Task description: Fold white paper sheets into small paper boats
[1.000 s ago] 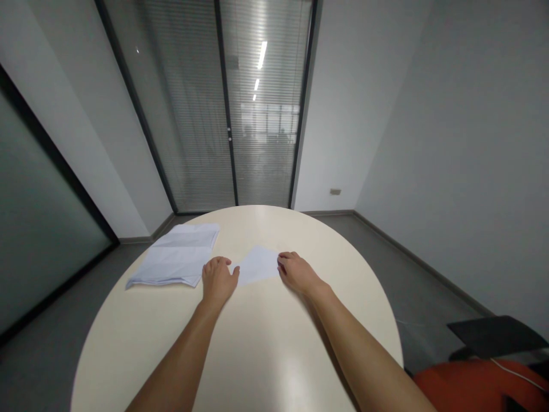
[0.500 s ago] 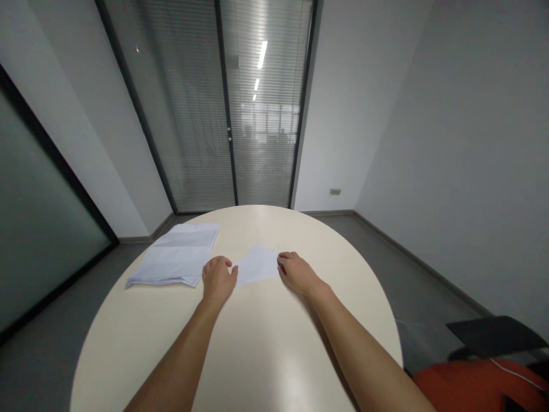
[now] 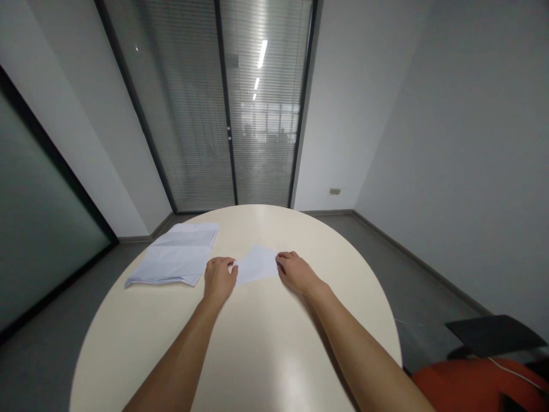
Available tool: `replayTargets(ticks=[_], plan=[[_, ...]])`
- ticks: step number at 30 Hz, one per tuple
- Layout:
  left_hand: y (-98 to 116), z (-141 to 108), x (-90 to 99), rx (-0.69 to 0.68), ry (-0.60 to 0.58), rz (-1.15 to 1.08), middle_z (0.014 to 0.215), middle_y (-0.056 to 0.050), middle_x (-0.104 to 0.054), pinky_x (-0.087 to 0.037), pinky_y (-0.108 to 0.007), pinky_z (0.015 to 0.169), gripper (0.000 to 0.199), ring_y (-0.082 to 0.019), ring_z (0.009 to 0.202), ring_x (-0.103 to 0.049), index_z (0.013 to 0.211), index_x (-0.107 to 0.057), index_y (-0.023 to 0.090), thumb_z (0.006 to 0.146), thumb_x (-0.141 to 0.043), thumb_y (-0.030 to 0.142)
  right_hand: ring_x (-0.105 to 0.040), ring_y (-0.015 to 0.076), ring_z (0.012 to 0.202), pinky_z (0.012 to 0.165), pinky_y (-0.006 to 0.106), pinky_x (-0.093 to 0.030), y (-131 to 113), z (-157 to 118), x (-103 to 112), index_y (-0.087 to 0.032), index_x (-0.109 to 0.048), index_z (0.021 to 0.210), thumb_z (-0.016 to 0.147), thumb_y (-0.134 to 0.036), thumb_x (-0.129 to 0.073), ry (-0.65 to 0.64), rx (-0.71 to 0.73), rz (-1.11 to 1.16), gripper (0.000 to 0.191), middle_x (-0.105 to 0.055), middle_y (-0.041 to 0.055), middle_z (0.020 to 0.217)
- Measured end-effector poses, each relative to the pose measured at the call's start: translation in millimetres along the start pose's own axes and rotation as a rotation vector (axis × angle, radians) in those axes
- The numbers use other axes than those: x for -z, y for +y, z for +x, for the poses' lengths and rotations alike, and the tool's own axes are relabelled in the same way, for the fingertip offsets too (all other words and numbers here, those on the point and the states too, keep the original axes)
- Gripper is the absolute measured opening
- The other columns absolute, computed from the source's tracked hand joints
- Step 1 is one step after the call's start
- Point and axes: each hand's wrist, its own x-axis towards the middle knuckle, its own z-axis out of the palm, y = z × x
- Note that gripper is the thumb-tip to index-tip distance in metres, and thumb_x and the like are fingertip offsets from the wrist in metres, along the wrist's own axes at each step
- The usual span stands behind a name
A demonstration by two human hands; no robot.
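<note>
Paper sheet (image 3: 257, 264) lies right of left hand (image 3: 218, 278), left of right hand (image 3: 299, 272), long axis crosswise between them, neither nearer. Fingers curled at both ends; whether pinching, can't tell from here.

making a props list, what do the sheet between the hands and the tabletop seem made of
Sheet: probably paper, matte white, thin-looking with straight edges. Tabletop: possibly laminate, smooth cream, slightly glossy, given the soft light reflection on it.
</note>
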Motion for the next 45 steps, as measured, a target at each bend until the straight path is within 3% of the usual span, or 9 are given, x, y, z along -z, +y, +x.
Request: replayTargets(ticks=[11, 22, 33, 39, 45], plan=[[24, -7, 21.2, -0.117, -0.052, 0.111, 0.095, -0.007, -0.075, -0.049, -0.036, 0.090, 0.019, -0.026, 0.098, -0.065, 0.090, -0.074, 0.020, 0.091, -0.055, 0.017, -0.052, 0.0299, 0.126, 0.104, 0.039, -0.041, -4, -6, 4, -0.014, -0.065, 0.129, 0.100, -0.033, -0.047, -0.013, -0.027, 0.010, 0.039, -0.060, 0.0148, 0.143], [39, -13, 33.2, -0.157, -0.140, 0.257, 0.107, -0.011, -0.071, -0.049, -0.039, 0.088, 0.031, -0.029, 0.106, -0.061, 0.105, -0.074, 0.020, 0.093, -0.047, 0.010, -0.052, 0.0298, 0.126, 0.104, 0.040, -0.041, -5, -5, 3, -0.014, -0.065, 0.131, 0.100, -0.032, -0.047, -0.010, -0.033, 0.008, 0.040, -0.060, 0.0147, 0.143], [62, -22, 46.1, -0.175, -0.248, 0.372, 0.115, -0.016, -0.068, -0.051, -0.037, 0.083, 0.035, -0.029, 0.109, -0.061, 0.104, -0.074, 0.013, 0.096, -0.040, 0.012, -0.051, 0.0294, 0.127, 0.105, 0.040, -0.040, -6, -3, 0, -0.014, -0.062, 0.136, 0.101, -0.033, -0.046, -0.006, -0.041, 0.005, 0.043, -0.058, 0.0150, 0.145], [69, -28, 43.7, -0.207, -0.269, 0.374, 0.115, -0.019, -0.069, -0.053, -0.039, 0.083, 0.041, -0.031, 0.109, -0.062, 0.108, -0.074, 0.012, 0.093, -0.037, 0.003, -0.047, 0.0346, 0.133, 0.108, 0.045, -0.039, -9, -3, -3, -0.012, -0.056, 0.143, 0.100, -0.042, -0.047, -0.025, -0.055, 0.009, 0.053, -0.048, 0.0152, 0.156], [78, -32, 43.6, -0.216, -0.313, 0.367, 0.119, -0.019, -0.069, -0.055, -0.035, 0.087, 0.036, -0.028, 0.113, -0.061, 0.113, -0.071, 0.010, 0.098, -0.039, 0.009, -0.038, 0.0376, 0.145, 0.116, 0.050, -0.032, -14, -3, -5, -0.009, -0.046, 0.152, 0.101, -0.048, -0.045, -0.061, -0.098, 0.055, 0.064, -0.039, 0.0179, 0.162]])
